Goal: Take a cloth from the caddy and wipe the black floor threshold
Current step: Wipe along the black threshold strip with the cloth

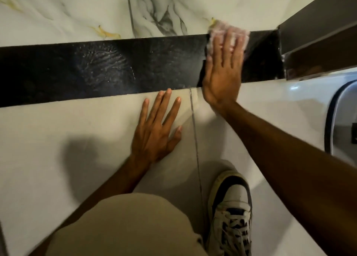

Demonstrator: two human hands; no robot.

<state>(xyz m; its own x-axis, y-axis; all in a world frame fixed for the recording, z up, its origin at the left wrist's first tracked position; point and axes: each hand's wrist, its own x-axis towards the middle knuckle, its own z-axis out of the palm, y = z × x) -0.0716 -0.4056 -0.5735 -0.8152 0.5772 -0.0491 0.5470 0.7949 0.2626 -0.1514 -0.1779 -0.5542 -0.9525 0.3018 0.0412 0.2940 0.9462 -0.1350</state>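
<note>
— So, from the head camera, where is the cloth?

— Under the right hand [222, 70]. It is a pale pinkish cloth [214, 35], pressed flat on the black floor threshold [96, 68] near that strip's right end, just short of the dark door frame [316, 29]. The cloth's upper edge spills over the threshold's far edge onto the marble tile [67, 10] beyond.

— And how do the fingers sit?

— Straight and close together, laid flat on top of the cloth, pinning it down with the palm rather than curling around it. The heel of the hand reaches over the threshold's near edge onto the plain light floor [58, 132].

— The other hand?

— The left hand [156, 132] lies flat on the light floor, fingers spread wide, holding nothing. Its middle fingertip just reaches the near edge of the threshold. It sits beside a grout line [195, 132] that runs toward the viewer.

— Anything on the threshold itself?

— Faint streaky marks [104, 62] glint around the middle of the strip, well left of the cloth.

— What else is in view?

— A bent knee in tan fabric [123, 226] at the bottom, a white and black sneaker [229, 213] next to it, and a curved white object with a dark rim [336, 120] at the right edge; I cannot tell what it is.
</note>
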